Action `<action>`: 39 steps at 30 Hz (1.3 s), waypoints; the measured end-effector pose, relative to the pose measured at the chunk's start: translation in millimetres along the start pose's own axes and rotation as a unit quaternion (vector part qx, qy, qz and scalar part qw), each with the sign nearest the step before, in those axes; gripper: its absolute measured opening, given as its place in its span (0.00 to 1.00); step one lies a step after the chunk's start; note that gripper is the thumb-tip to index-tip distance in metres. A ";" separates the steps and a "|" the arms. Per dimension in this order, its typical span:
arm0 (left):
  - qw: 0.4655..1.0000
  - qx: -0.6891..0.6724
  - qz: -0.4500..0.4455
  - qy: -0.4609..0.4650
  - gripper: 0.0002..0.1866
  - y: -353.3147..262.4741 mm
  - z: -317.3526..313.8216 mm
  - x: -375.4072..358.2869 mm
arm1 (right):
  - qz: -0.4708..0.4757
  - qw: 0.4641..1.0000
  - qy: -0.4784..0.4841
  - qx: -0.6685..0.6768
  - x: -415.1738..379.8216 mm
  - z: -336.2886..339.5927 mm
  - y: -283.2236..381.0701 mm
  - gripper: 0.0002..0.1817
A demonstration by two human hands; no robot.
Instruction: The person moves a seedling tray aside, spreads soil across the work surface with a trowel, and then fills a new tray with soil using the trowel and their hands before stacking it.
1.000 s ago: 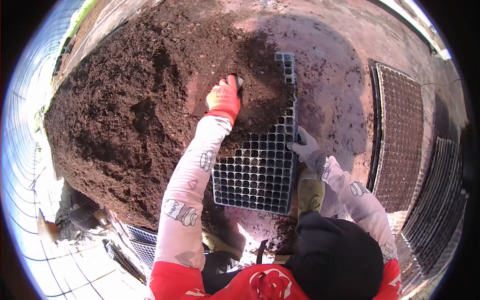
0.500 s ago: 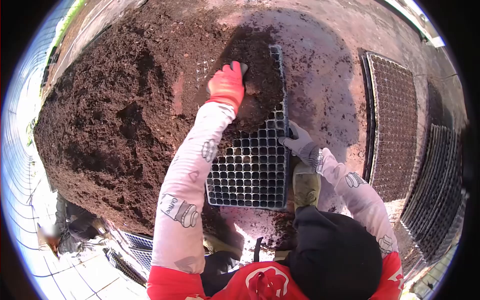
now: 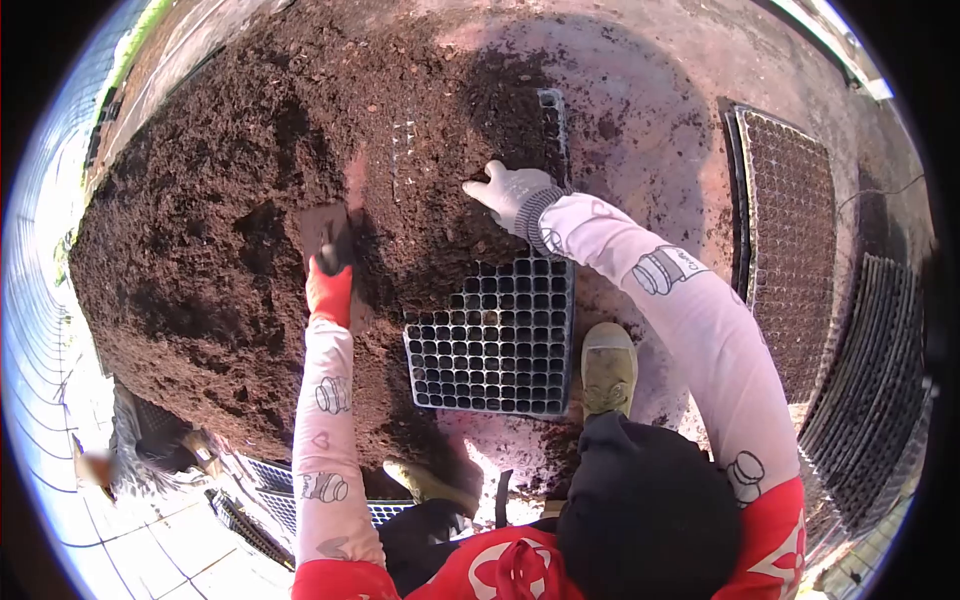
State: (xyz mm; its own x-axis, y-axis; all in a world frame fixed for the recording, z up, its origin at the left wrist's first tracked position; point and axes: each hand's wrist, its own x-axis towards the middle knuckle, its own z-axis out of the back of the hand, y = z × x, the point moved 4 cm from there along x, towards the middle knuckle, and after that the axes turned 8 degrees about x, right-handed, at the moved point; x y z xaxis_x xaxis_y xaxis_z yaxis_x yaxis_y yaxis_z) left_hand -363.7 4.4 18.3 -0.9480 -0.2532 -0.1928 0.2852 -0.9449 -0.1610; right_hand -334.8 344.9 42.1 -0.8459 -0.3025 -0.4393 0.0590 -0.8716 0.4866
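My left hand [image 3: 330,292], in a red glove, is closed on the dark handle of a flat-bladed trowel [image 3: 322,228]. The blade rests against the edge of a large heap of dark soil [image 3: 210,270]. My right hand [image 3: 510,192], in a pale grey glove, is over the soil-covered upper part of a black seedling tray [image 3: 500,365], thumb and fingers apart. Loose soil hides the tray's upper and left cells. Many cells at its near end show bare, and a strip of its far right rim pokes out.
Right of my foot [image 3: 609,368], a soil-filled tray [image 3: 790,240] lies on another. Beyond it leans a stack of trays [image 3: 870,390]. More trays [image 3: 280,485] are at lower left. Scattered soil marks the reddish floor [image 3: 640,150].
My left hand has moved left and nearer with the trowel, off the tray to the heap. My right hand has left the tray's right edge and reached forward over the soil.
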 end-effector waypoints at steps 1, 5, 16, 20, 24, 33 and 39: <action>1.000 -0.001 0.024 -0.018 0.41 29.8 -13.5 -3.4 | 0.000 1.000 0.003 -0.005 1.8 -10.5 -5.9 0.19; 0.910 -0.413 -0.026 0.028 0.24 108.5 -69.6 16.6 | 0.048 0.982 -0.120 0.135 -5.3 -3.3 -24.2 0.14; 0.945 -0.325 -0.003 -0.034 0.28 115.8 -80.0 22.3 | 0.070 0.896 -0.427 0.100 39.0 91.2 -56.0 0.19; 0.943 -0.331 0.001 -0.033 0.27 94.9 -63.2 10.5 | 0.036 0.969 -0.242 0.032 78.1 58.4 -58.4 0.22; 0.952 -0.303 -0.001 -0.033 0.26 96.8 -65.4 13.1 | 0.077 0.986 -0.147 0.016 27.5 20.4 -7.9 0.34; 0.937 -0.348 0.000 -0.024 0.24 109.8 -77.8 22.4 | 0.208 0.948 -0.233 -0.063 -31.4 -34.5 -11.7 0.31; 0.951 -0.307 -0.013 -0.031 0.25 102.0 -66.3 15.2 | 0.066 0.932 -0.335 -0.124 24.4 28.1 -66.4 0.22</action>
State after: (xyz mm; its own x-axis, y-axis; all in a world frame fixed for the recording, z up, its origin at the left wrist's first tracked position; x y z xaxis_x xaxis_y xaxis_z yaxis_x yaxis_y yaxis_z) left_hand -339.6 -82.1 -65.2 -0.9570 -0.2610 -0.1268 0.2723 -0.6571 -0.7029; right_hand -374.3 406.2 20.2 -0.9585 -0.1780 0.2229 0.2372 -0.9314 0.2762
